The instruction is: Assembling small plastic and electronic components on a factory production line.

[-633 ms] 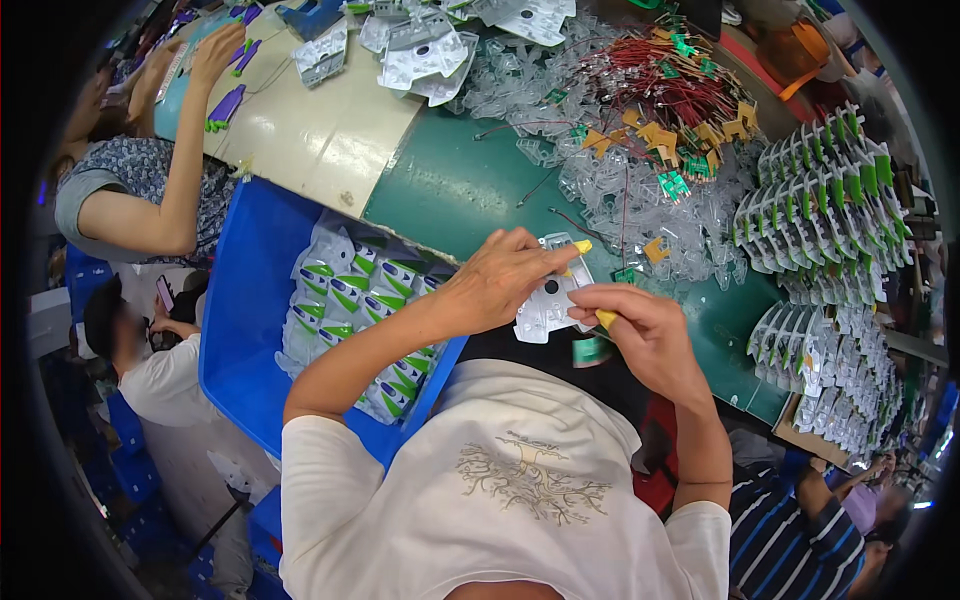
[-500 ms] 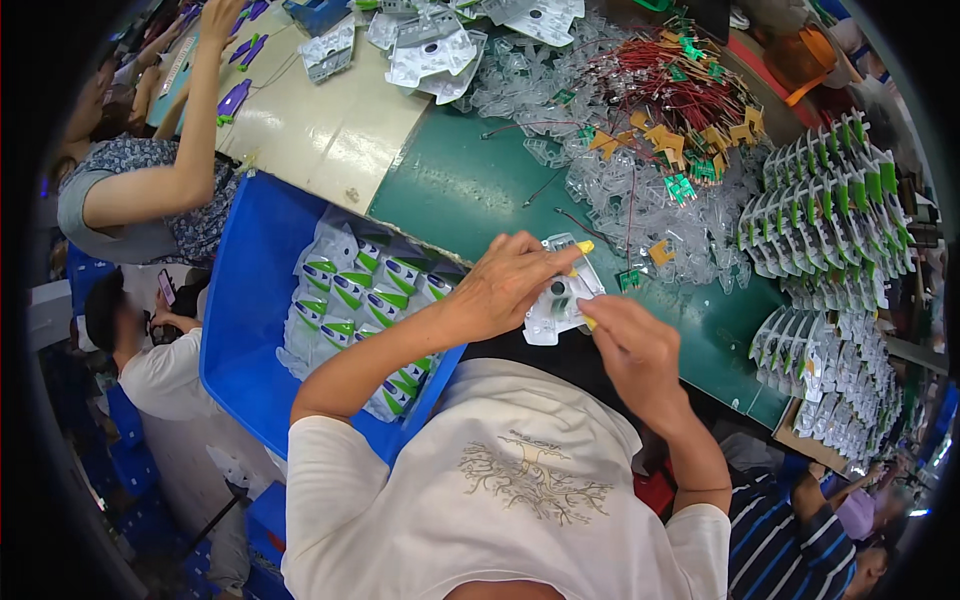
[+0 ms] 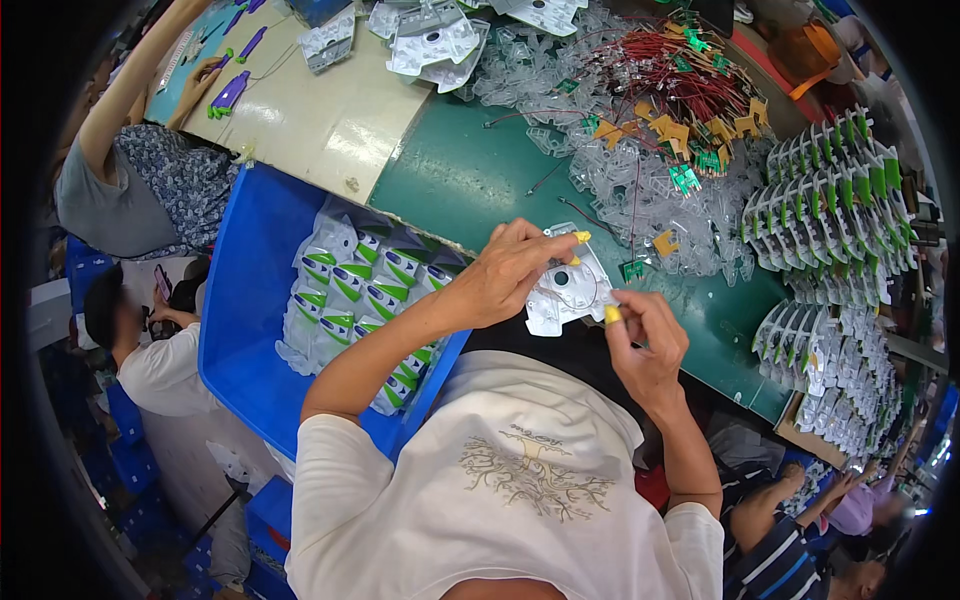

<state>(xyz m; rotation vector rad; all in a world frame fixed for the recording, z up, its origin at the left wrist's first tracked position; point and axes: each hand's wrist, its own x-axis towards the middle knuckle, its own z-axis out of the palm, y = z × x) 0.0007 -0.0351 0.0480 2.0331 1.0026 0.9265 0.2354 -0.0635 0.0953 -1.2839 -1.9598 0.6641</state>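
Observation:
My left hand (image 3: pixel 503 277) grips a white plastic housing (image 3: pixel 572 290) by its left and far edges, just over the front edge of the green table. The housing is tilted, its inner side up, with a dark round hole in the middle. A thin dark wire (image 3: pixel 592 303) seems to curve across it. At the housing's right edge, my right hand (image 3: pixel 652 345) has thumb and forefinger drawn close together; whatever lies between them is too small to make out. Yellow covers sit on some fingertips of both hands.
Clear plastic parts (image 3: pixel 640 205) and red-wired green boards (image 3: pixel 685 180) are heaped beyond my hands. Stacked white-green housings (image 3: pixel 830 210) stand at the right. A blue bin (image 3: pixel 240 290) holds wrapped white-green pieces at left. More white housings (image 3: pixel 435 45) lie at the back. Other people sit at both sides.
My right hand has shifted slightly right and opened its grip a little at the housing's edge. The housing has turned slightly and shows more of its inside. At far left a person's arms have moved.

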